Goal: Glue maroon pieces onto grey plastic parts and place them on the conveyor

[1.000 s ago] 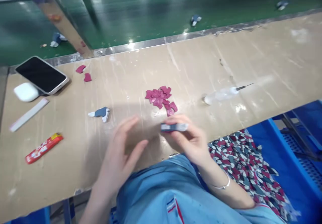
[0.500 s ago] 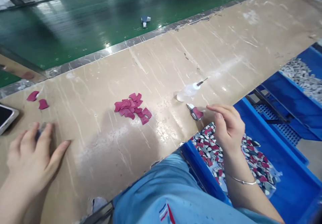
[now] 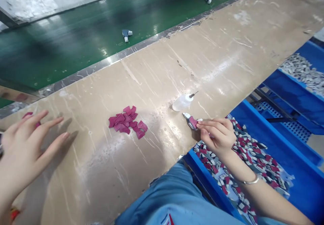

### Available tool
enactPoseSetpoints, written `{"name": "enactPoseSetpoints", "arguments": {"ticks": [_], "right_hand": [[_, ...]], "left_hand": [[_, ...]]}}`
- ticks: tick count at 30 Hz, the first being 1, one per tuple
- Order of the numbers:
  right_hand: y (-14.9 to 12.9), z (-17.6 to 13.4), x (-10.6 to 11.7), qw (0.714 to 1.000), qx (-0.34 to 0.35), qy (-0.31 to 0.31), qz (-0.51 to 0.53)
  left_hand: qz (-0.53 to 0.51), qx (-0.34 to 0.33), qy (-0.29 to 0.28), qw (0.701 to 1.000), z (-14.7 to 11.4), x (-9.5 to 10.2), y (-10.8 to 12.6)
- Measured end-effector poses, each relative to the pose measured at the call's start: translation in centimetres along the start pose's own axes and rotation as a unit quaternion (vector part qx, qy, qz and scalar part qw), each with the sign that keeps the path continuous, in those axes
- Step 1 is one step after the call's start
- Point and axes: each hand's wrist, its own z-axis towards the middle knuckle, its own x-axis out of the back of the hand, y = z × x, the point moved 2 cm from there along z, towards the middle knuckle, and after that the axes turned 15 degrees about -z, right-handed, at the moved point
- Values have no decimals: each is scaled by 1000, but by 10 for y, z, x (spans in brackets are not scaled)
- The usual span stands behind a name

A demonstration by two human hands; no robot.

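Note:
At the left of the table, my left hand (image 3: 32, 144) is open with its fingers spread, holding nothing. Maroon cut pieces (image 3: 27, 114) lie partly hidden behind its fingers. My right hand (image 3: 219, 135) is at the table's near edge, its bent fingertips closed on the end of a small maroon, dark and white moulded piece (image 3: 191, 121). That piece rests on the tabletop. Just beyond it stands a translucent squeeze bottle (image 3: 181, 103), tilted, with a thin needle tip. Between my hands lies a loose pile of maroon cut pieces (image 3: 124, 119).
Under my right forearm, a blue bin (image 3: 275, 147) holds many maroon, white and dark pieces. Another blue bin of pale pieces (image 3: 302, 70) is farther right. Across the table (image 3: 152, 80), a green belt (image 3: 83, 32) carries two small dark-and-white pieces (image 3: 126, 35).
My right hand has moved in to the small moulded piece and its fingertips now touch it. My left hand has lifted towards the maroon pieces at far left. The view has shifted slightly.

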Motion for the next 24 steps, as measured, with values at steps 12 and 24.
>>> {"name": "enactPoseSetpoints", "arguments": {"ticks": [12, 24], "right_hand": [[-8, 16, -10, 999, 12, 21, 39], [-16, -4, -7, 982, -161, 89, 32]], "left_hand": [[-81, -80, 2, 994, 250, -60, 60], [-139, 1, 47, 989, 348, -96, 55]]}}
